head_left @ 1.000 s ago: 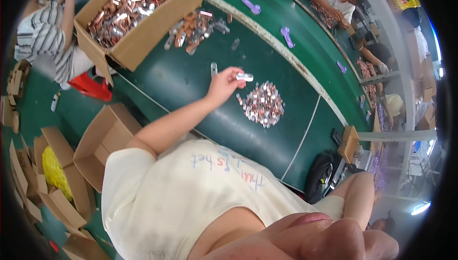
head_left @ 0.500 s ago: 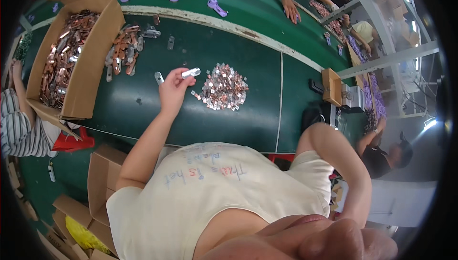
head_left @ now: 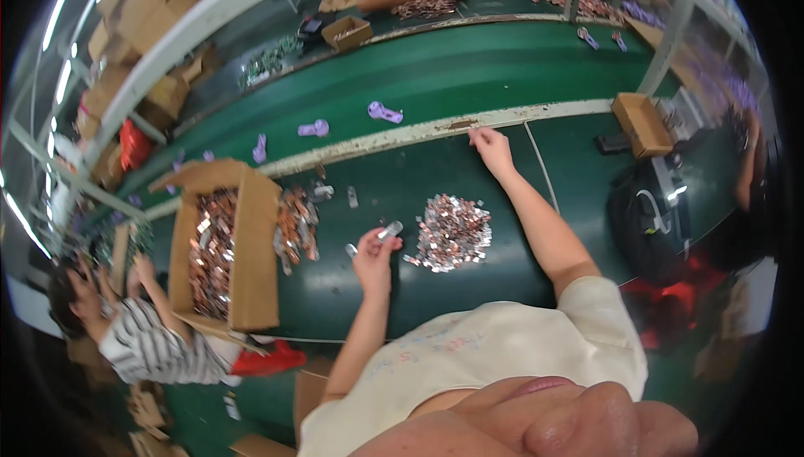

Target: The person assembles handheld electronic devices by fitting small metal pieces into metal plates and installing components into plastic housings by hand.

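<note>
My left hand (head_left: 373, 261) is closed in a pinch on a small flat silver metal piece (head_left: 389, 232) with rounded ends, held above the table. A similar silver piece (head_left: 351, 250) lies beside that hand. Just right of it is a heap of small silver and copper-coloured metal bits (head_left: 452, 232). My right hand (head_left: 492, 150) reaches out beyond the heap to the worn pale rail (head_left: 419, 138); its fingers look loosely apart, with nothing visible in them.
On the left stands an open cardboard box (head_left: 255, 247) full of metal pieces, with a looser pile (head_left: 297, 227) beside it. Purple parts (head_left: 385, 112) lie on the green belt (head_left: 469, 63). A small cardboard tray (head_left: 643, 124) and dark bag (head_left: 649, 214) are right. Other people work around.
The view has swung round. My right arm, bent back at my side with its hand hidden, now stretches forward to the rail. My left hand still holds the silver piece.
</note>
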{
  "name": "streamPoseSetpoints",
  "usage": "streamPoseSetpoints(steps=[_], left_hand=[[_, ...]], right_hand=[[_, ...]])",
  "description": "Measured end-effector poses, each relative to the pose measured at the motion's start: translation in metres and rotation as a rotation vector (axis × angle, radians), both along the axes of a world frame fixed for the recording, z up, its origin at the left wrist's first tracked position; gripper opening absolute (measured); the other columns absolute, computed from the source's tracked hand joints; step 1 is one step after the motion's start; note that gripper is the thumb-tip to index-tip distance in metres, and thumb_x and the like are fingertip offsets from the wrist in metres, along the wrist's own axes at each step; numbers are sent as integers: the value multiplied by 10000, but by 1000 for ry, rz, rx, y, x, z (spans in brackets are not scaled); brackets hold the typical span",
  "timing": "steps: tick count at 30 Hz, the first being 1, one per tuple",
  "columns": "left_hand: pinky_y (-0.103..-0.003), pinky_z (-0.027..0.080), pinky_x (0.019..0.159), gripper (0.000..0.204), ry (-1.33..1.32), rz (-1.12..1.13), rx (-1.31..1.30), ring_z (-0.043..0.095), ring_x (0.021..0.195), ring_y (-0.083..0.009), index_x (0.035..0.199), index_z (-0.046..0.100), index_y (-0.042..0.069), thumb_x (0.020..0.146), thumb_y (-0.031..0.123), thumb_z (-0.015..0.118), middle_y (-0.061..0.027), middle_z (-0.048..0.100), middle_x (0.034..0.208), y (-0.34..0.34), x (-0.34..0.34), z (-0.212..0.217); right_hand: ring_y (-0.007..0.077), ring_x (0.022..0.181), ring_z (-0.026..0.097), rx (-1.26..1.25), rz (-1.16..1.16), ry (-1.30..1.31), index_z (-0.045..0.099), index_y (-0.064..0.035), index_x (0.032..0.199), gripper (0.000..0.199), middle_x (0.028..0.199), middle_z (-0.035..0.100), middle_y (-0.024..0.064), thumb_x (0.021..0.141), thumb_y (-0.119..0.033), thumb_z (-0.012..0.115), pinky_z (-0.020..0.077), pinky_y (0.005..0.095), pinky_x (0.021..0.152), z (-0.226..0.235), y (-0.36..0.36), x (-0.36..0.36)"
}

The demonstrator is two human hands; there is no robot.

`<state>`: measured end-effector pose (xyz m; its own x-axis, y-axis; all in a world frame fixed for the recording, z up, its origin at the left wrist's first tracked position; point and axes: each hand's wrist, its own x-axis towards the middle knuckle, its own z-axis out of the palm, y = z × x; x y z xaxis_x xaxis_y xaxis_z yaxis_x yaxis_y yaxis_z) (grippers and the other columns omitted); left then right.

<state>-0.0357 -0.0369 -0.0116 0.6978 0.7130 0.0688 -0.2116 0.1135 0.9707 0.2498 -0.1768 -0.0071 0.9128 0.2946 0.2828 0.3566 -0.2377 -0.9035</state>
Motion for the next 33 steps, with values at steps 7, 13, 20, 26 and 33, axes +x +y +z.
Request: streamPoseSetpoints(steps=[7, 13, 20, 26, 33], left_hand=[[-247, 514, 679, 209, 101, -32, 83, 619, 719, -162, 1002, 504, -54, 802, -54, 566, -106, 608, 843, -17, 2, 10], [-239, 513, 681, 215, 67, -4, 111, 615, 715, -151, 1005, 504, -57, 802, -51, 571, -104, 608, 841, -13, -1, 9], [-241, 514, 681, 201, 52, 23, 121, 613, 705, -148, 1003, 514, -61, 807, -52, 560, -108, 614, 856, -8, 1, 9], [-237, 517, 673, 208, 15, 29, 110, 620, 716, -152, 998, 512, -63, 801, -42, 572, -116, 622, 858, -7, -1, 6], [-240, 526, 667, 211, -16, -9, 112, 621, 714, -164, 995, 499, -69, 798, -51, 573, -124, 611, 861, -9, -4, -1]], right_hand=[[192, 582, 594, 25, 82, 68, 623, -5, 717, 311, 637, 621, 100, 802, -302, 589, 461, 285, 588, 4, -13, 4], [198, 600, 605, -28, 102, 64, 624, -3, 723, 321, 643, 618, 120, 805, -311, 584, 462, 309, 584, 6, -8, 1], [150, 532, 543, 19, 144, 63, 612, -3, 706, 332, 582, 579, 92, 805, -319, 587, 427, 292, 529, 2, -8, 5], [168, 524, 539, 20, 163, 2, 619, -12, 719, 324, 572, 567, 98, 812, -320, 573, 429, 295, 532, 4, -9, -2], [151, 501, 546, 17, 161, -32, 616, -14, 709, 316, 542, 551, 78, 814, -309, 572, 428, 297, 502, 6, -19, -9]])
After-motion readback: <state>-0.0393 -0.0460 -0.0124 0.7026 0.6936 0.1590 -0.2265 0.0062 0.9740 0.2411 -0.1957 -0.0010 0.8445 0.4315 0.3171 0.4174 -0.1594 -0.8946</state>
